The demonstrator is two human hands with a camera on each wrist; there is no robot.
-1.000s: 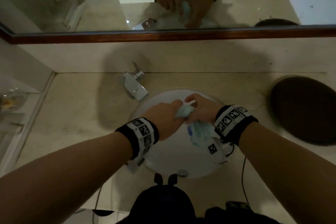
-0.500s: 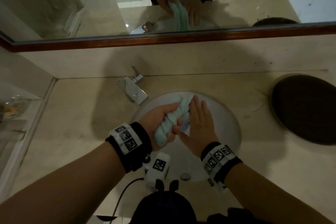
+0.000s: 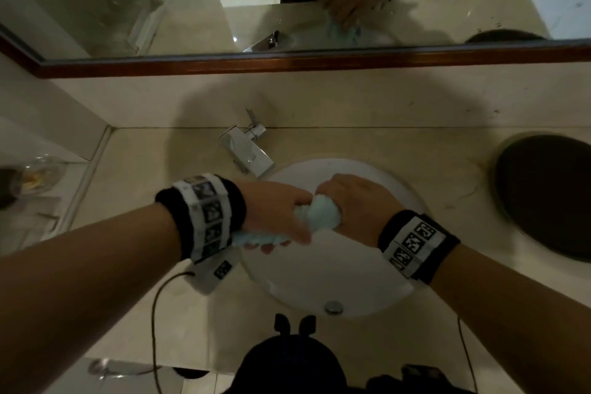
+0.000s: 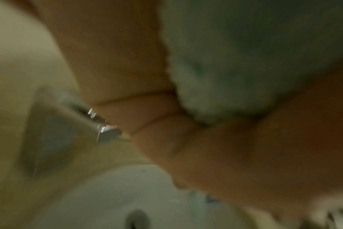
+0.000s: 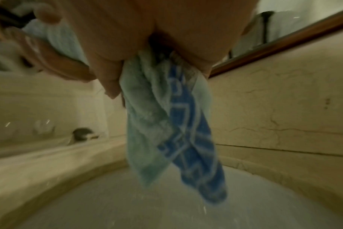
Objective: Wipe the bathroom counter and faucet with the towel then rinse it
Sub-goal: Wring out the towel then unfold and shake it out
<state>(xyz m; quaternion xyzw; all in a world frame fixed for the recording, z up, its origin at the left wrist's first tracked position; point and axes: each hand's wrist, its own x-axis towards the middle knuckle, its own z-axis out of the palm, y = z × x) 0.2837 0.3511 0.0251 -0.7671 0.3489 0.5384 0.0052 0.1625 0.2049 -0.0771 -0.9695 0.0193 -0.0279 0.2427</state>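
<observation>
Over the white sink [image 3: 287,285], the left hand [image 3: 275,217] curls round one end of the pale blue towel [image 3: 321,217]; the right hand [image 3: 348,205] clenches the other, a loose tail hanging into the basin. It looks soft, limp and probably waterlogged, so gripping both bunched ends suits wringing.

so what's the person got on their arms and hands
Both forearms are bare, with no sleeves or gloves. Each wrist carries a black band wrapped by a white strip of square black-and-white markers; the other sits at. A thin black cable loops below the left wrist.
</observation>
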